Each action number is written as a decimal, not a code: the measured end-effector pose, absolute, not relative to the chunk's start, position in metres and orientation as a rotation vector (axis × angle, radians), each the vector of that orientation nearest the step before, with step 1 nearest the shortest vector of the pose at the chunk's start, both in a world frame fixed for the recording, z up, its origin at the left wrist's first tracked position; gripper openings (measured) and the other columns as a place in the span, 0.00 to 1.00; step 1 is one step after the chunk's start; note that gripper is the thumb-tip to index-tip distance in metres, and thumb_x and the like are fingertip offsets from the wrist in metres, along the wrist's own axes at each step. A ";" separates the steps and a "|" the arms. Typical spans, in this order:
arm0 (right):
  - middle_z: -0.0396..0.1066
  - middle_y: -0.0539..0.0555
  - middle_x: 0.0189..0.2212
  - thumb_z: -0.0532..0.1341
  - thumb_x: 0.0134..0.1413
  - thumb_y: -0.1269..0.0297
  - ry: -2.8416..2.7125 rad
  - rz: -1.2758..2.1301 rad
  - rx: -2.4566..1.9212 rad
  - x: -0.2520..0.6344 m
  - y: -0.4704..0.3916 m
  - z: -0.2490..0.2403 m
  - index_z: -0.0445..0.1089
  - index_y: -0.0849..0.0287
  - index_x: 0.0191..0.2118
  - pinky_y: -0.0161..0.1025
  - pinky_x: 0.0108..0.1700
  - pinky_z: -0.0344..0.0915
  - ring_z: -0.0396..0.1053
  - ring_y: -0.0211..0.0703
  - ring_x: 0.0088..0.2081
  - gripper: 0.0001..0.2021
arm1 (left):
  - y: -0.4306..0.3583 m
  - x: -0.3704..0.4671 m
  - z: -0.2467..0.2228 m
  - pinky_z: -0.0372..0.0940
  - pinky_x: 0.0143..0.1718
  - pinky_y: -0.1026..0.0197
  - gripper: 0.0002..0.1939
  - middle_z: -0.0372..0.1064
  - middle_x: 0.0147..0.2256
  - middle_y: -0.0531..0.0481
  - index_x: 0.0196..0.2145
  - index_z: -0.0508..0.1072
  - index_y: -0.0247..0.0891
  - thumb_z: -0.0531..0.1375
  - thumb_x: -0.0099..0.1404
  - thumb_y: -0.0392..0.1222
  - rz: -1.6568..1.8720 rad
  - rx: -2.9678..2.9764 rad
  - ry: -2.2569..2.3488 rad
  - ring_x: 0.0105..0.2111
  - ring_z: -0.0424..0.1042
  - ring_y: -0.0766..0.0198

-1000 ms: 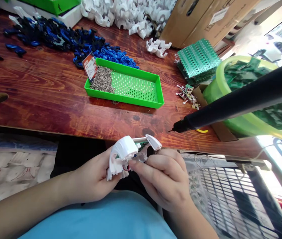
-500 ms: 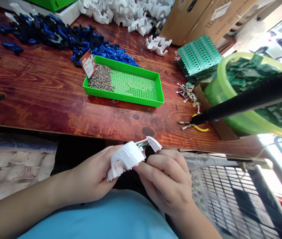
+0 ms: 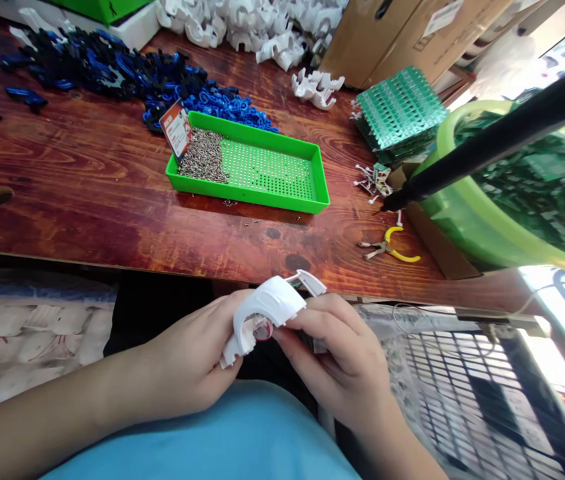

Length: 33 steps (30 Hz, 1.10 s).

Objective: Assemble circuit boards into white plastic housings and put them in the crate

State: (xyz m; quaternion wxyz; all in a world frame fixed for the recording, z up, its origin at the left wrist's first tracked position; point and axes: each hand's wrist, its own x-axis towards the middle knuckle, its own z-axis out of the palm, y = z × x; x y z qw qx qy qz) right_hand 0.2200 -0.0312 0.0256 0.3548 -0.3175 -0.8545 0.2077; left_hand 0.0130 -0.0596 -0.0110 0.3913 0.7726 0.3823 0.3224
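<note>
Close to my body, in front of the table edge, I hold a curved white plastic housing [image 3: 273,299]. My left hand [image 3: 197,353] is closed around its left end. My right hand [image 3: 340,347] pinches its right side, with thumb and fingers bent against the shell. A bit of red wire [image 3: 264,331] shows inside the arch of the housing. A narrow white piece [image 3: 311,283] sticks out at its upper right. What lies under my right fingers is hidden.
A green tray [image 3: 247,198] with small screws [image 3: 203,155] sits mid-table. Yellow-handled pliers [image 3: 387,247] lie to the right, near a black rod-like tool [image 3: 487,143] and a tub [image 3: 447,180] of circuit boards. Blue and black parts [image 3: 112,67] and white housings [image 3: 282,50] are heaped behind.
The white housing has turned and shifted slightly right, so the red wire inside shows more. My right fingers have changed their grip. The black rod has swung upward, uncovering the pliers.
</note>
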 end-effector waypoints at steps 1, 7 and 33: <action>0.70 0.51 0.36 0.62 0.56 0.78 -2.204 0.562 -0.825 0.222 -0.031 0.025 0.68 0.57 0.46 0.33 0.40 0.68 0.69 0.35 0.37 0.14 | -0.060 0.012 -0.013 0.65 0.58 0.53 0.25 0.66 0.54 0.42 0.56 0.59 0.40 0.53 0.62 0.26 0.811 1.956 0.996 0.57 0.66 0.55; 0.64 0.54 0.47 0.63 0.55 0.72 -1.687 0.679 -0.997 0.228 -0.038 0.007 0.63 0.51 0.53 0.39 0.52 0.64 0.64 0.41 0.50 0.21 | -0.061 0.010 -0.016 0.60 0.62 0.52 0.32 0.62 0.60 0.42 0.62 0.53 0.42 0.53 0.63 0.27 0.706 1.903 0.997 0.60 0.63 0.55; 0.76 0.50 0.32 0.73 0.39 0.69 -1.400 1.633 -1.028 0.204 -0.031 0.002 0.74 0.56 0.36 0.31 0.35 0.73 0.74 0.37 0.33 0.15 | -0.057 0.007 -0.006 0.69 0.45 0.60 0.30 0.71 0.42 0.50 0.57 0.58 0.48 0.53 0.60 0.26 0.727 1.939 0.853 0.45 0.72 0.58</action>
